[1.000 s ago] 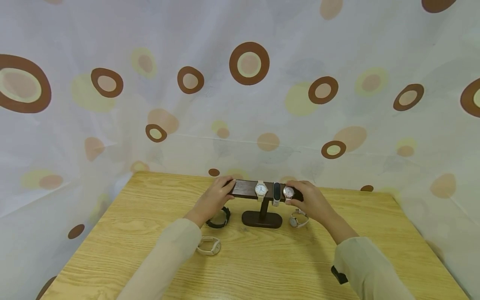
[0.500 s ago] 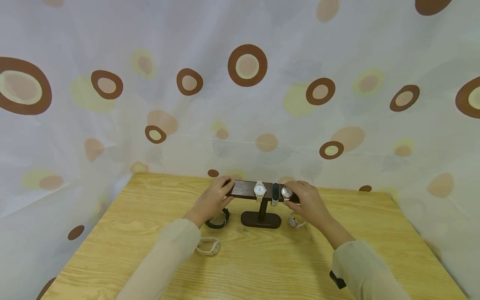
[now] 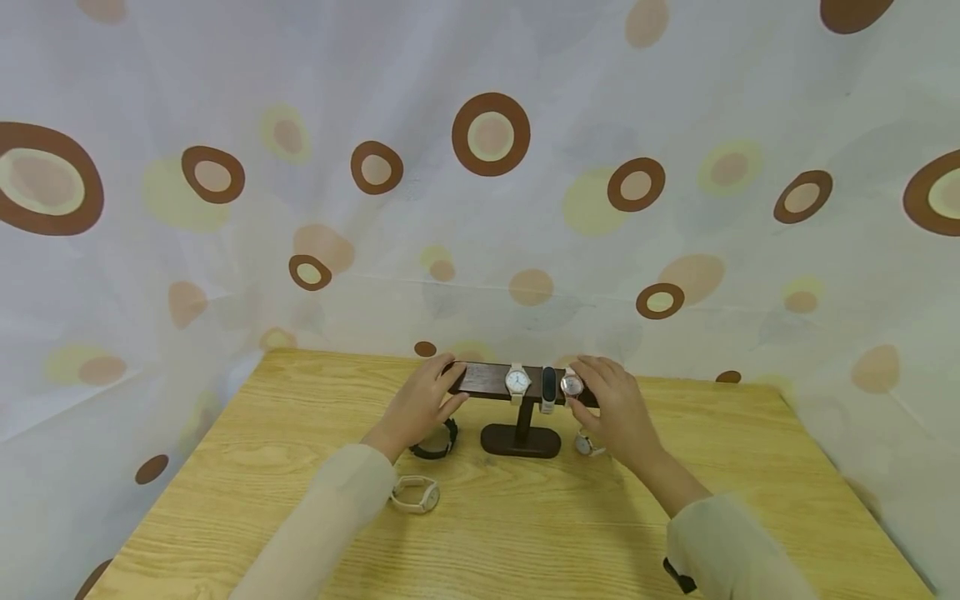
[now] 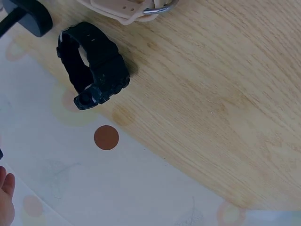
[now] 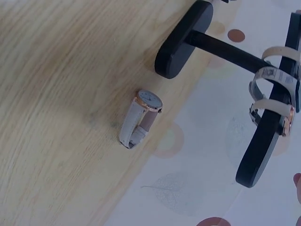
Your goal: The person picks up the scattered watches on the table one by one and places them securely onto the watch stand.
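A dark wooden T-shaped watch stand [image 3: 480, 380] stands at the back of the table. My left hand [image 3: 412, 408] holds its left end, fingers over the bar and thumb under it; only a few fingertips [image 4: 8, 184] show in the left wrist view. On the bar sit a white-faced watch [image 3: 517, 381], a dark-screened fitness band [image 3: 549, 385] and a rose-gold watch [image 3: 572, 384]. My right hand [image 3: 621, 408] pinches at the rose-gold watch, fingers at its top and thumb at its lower edge. In the right wrist view this watch's strap [image 5: 270, 106] loops round the bar.
A black watch [image 4: 108, 66] lies on the table [image 3: 510, 533] below my left hand, with a pale watch [image 3: 427, 498] nearer me. Another small watch [image 5: 150, 100] lies beside the stand's base [image 5: 184, 40], partly behind my right hand in the head view. Patterned cloth [image 3: 420, 208] hangs behind the table.
The head view has shifted slightly. My right fingers have shifted a little, showing more of the rose-gold watch's upper strap. My left hand stays at the bar's left end.
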A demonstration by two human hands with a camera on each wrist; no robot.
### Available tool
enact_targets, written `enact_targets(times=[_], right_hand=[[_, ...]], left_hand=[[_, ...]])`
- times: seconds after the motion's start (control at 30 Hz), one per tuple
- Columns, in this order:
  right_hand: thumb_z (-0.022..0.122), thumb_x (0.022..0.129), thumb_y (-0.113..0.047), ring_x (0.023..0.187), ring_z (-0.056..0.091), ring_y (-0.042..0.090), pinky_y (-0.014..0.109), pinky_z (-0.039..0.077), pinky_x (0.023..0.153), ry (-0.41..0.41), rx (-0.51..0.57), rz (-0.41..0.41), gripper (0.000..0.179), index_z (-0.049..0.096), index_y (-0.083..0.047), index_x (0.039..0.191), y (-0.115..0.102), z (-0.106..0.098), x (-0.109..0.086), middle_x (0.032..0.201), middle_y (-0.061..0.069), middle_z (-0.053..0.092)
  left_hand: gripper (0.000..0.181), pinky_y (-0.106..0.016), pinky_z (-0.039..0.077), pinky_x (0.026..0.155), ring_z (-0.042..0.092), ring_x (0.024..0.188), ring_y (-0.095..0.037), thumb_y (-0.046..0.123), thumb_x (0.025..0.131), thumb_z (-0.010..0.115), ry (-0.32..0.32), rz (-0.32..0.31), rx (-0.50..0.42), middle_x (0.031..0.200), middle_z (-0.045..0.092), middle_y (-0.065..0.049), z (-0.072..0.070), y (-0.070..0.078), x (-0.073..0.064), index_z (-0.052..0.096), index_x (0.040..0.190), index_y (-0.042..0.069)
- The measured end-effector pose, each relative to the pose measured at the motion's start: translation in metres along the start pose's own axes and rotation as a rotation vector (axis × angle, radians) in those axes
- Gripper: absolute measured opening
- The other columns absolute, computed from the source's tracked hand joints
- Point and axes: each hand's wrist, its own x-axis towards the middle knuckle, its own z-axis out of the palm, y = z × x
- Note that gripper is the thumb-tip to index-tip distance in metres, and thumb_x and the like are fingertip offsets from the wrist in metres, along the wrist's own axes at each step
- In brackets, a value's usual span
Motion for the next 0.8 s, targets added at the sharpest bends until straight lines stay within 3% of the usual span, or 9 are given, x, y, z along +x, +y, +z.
enact_targets(times=[0.17,0.27,0.37,0.5,0.8], right_hand=[[0.076,0.068,-0.004,0.100,0.056,0.043,0.058,0.047,0.081,0.093,0.002,-0.089,0.049,0.059,0.007,0.112,-0.008,0.004,-0.004,0.113,0.027,0.057],[0.066,0.086,-0.022,0.100,0.055,0.043,0.060,0.047,0.080,0.118,0.010,-0.100,0.042,0.058,0.007,0.115,-0.015,0.007,-0.008,0.114,0.029,0.056],[0.043,0.096,-0.040,0.102,0.054,0.043,0.060,0.046,0.080,0.119,0.019,-0.105,0.051,0.057,0.005,0.117,-0.024,0.012,-0.012,0.116,0.029,0.054],[0.037,0.096,-0.042,0.104,0.054,0.041,0.058,0.047,0.082,0.080,0.015,-0.124,0.053,0.057,0.002,0.118,-0.036,0.016,-0.016,0.120,0.026,0.053],[0.031,0.098,-0.042,0.099,0.059,0.037,0.049,0.053,0.079,0.046,-0.042,-0.208,0.054,0.060,0.000,0.116,-0.062,0.031,-0.028,0.121,0.023,0.054]], left_hand=[[0.044,-0.047,0.049,0.092,0.055,0.111,-0.035,0.019,0.087,0.065,0.066,-0.001,0.038,0.123,0.053,-0.023,0.002,0.000,-0.006,0.053,0.125,-0.001],[0.045,-0.047,0.049,0.090,0.055,0.110,-0.036,0.017,0.085,0.067,0.111,0.011,0.061,0.123,0.053,-0.023,0.004,0.000,-0.011,0.054,0.124,0.000],[0.044,-0.047,0.050,0.089,0.056,0.108,-0.035,0.015,0.082,0.070,0.138,0.027,0.059,0.121,0.054,-0.023,0.005,-0.001,-0.016,0.057,0.121,-0.002],[0.043,-0.046,0.050,0.089,0.057,0.107,-0.035,0.013,0.081,0.071,0.124,0.009,0.048,0.120,0.055,-0.023,0.006,-0.002,-0.026,0.058,0.119,-0.002],[0.046,-0.049,0.048,0.093,0.054,0.112,-0.038,0.014,0.086,0.066,0.065,-0.110,-0.017,0.124,0.052,-0.024,0.006,-0.002,-0.046,0.052,0.127,-0.002]])
